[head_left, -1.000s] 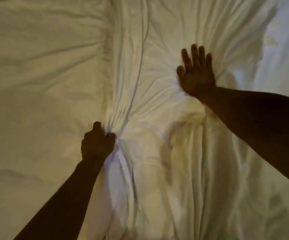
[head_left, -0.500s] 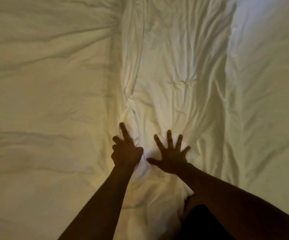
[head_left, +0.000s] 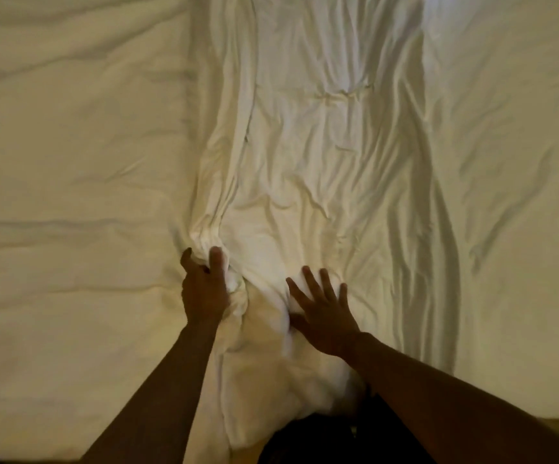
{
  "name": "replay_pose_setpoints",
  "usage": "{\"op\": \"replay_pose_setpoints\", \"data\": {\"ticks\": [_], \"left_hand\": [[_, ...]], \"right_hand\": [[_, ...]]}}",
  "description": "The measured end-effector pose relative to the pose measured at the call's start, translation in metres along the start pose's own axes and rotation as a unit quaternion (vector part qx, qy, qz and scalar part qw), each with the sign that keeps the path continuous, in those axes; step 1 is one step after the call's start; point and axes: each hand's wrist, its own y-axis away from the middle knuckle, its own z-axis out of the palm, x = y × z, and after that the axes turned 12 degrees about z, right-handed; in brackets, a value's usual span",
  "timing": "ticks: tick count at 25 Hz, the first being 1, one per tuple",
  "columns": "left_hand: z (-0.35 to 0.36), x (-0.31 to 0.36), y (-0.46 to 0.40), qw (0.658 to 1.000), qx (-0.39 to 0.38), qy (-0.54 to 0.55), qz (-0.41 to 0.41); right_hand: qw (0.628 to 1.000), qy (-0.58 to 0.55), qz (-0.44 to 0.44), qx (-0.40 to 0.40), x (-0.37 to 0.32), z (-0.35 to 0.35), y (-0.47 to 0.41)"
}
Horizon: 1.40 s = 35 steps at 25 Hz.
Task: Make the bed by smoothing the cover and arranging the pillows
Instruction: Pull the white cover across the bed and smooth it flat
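A white cover (head_left: 321,155) lies crumpled in a long band down the middle of the bed, over a flatter cream sheet (head_left: 70,155). My left hand (head_left: 204,289) grips a bunched fold of the cover at its left edge, thumb and fingers curled round the cloth. Just to its right, my right hand (head_left: 325,313) lies flat on the cover with fingers spread. No pillow is in view.
The cream sheet stretches wide to the left and right (head_left: 505,195), with shallow creases. The bed's near edge and a dark shape (head_left: 321,440) show at the bottom between my forearms.
My left hand, loosened half a second ago, has closed on a fold of the cover again. My right hand came back from far up the cover to beside the left.
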Motion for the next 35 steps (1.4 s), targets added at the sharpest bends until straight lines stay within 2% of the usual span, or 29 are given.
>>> {"op": "replay_pose_setpoints", "data": {"ticks": [3,4,5,7,9,11,13,17,19,23,27,32,35], "left_hand": [[0.017,-0.028,0.065,0.990,-0.136,-0.048,0.000],[0.019,-0.038,0.080,0.988,-0.144,-0.046,-0.016],[0.016,-0.045,0.090,0.990,-0.132,-0.034,-0.030],[-0.003,-0.053,0.102,0.998,-0.040,-0.008,-0.045],[-0.033,-0.065,0.106,0.997,0.054,-0.046,-0.017],[-0.064,-0.078,0.113,0.992,0.092,-0.091,0.011],[-0.079,-0.094,0.119,0.991,0.079,-0.103,0.000],[-0.059,-0.128,0.158,0.983,-0.120,-0.113,-0.080],[-0.048,-0.162,0.200,0.973,-0.161,-0.131,-0.100],[-0.054,-0.222,0.275,0.981,-0.076,-0.136,-0.113],[-0.098,-0.225,0.303,0.957,-0.079,-0.195,-0.200],[-0.143,-0.232,0.315,0.960,-0.049,-0.192,-0.195],[-0.146,-0.229,0.306,0.967,-0.039,-0.156,-0.197]], "right_hand": [[0.999,-0.020,0.010,-0.027,-0.013,0.003,0.014],[0.999,-0.031,0.007,-0.036,-0.012,0.000,0.020],[0.998,-0.039,0.004,-0.045,-0.009,-0.002,0.027],[0.996,-0.047,0.004,-0.072,0.003,-0.004,0.044],[0.995,-0.054,0.010,-0.086,0.015,0.002,0.068],[0.994,-0.056,0.017,-0.088,0.024,0.016,0.095],[0.994,-0.046,0.027,-0.098,0.030,0.037,0.119],[0.996,-0.034,0.023,-0.084,0.043,0.096,0.155],[0.998,-0.016,0.008,-0.054,0.056,0.120,0.168],[0.998,-0.018,0.015,-0.064,0.079,0.157,0.206],[0.995,-0.023,0.030,-0.097,0.074,0.161,0.228],[0.997,-0.017,-0.067,-0.029,0.000,0.137,0.230],[0.994,-0.025,-0.106,0.003,-0.050,0.133,0.231]]}}
